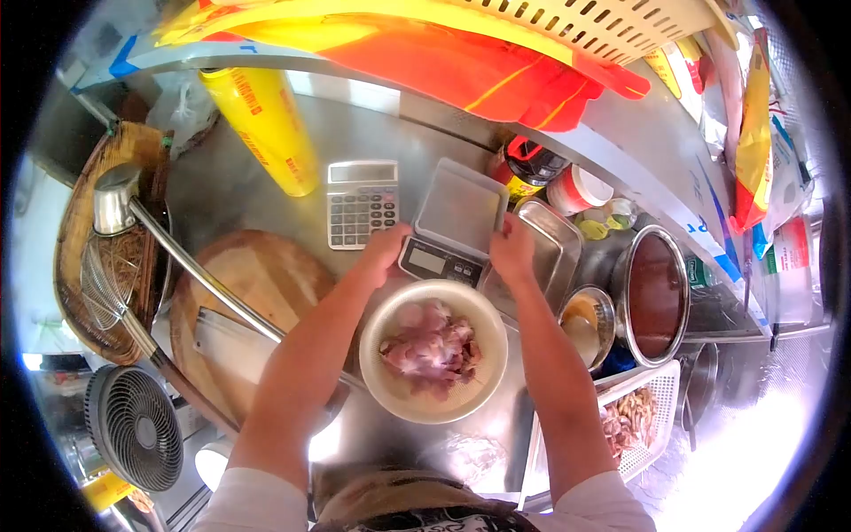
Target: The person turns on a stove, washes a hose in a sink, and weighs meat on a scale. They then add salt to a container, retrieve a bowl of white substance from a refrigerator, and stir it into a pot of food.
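While both hands grip the scale mid-counter, left hand clasps its left side, right hand its right; bowl of meat sits just nearer the counter's front edge.

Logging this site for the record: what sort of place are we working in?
Probably a food stall or small commercial kitchen: a steel counter, a digital scale beside a calculator, and a bowl of raw meat.

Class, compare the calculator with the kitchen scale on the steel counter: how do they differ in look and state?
The calculator lies untouched, its face covered in buttons; the scale is held by the left hand and right hand. The scale carries a plain raised square platform, the calculator lies flat. Both are grey with a small display.
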The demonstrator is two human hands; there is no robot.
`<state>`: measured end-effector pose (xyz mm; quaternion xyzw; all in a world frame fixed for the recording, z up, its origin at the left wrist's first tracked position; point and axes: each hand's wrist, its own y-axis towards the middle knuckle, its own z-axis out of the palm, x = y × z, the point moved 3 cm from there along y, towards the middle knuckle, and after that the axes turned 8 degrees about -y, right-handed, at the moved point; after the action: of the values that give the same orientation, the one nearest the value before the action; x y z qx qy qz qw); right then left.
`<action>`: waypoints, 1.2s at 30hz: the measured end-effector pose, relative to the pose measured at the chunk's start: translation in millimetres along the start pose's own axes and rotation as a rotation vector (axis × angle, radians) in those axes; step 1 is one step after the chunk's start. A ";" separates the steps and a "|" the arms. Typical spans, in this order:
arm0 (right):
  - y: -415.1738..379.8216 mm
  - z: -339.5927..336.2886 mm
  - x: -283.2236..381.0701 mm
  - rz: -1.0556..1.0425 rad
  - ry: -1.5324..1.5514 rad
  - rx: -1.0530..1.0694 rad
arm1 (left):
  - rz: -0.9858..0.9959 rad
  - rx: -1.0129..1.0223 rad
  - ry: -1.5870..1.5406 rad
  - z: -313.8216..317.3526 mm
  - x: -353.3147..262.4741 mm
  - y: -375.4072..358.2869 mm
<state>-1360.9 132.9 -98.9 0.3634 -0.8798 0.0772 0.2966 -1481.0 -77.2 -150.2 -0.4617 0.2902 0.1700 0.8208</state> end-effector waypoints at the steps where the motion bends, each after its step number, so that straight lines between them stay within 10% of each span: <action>1: 1.6 0.9 -2.2 -0.002 0.007 -0.017 | -0.006 0.033 -0.114 5.1 -1.7 -3.4; 7: 5.3 0.8 -2.0 0.006 0.049 -0.006 | -0.132 0.213 -0.216 4.0 -9.2 21.4; 14: -2.1 -7.9 26.4 0.013 0.382 -0.068 | 0.315 0.191 -0.026 -2.5 -47.3 -19.3; 22: -76.4 -25.5 74.9 0.003 0.919 0.101 | 0.307 0.245 -0.245 -1.8 -95.0 -113.7; 36: -353.5 -160.9 48.8 0.274 0.746 0.074 | -0.021 0.427 -0.279 48.6 73.7 -299.5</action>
<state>-1071.1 -95.5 31.9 0.2002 -0.7484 0.2746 0.5695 -1244.6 -189.2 20.3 -0.2528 0.1986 0.1582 0.9336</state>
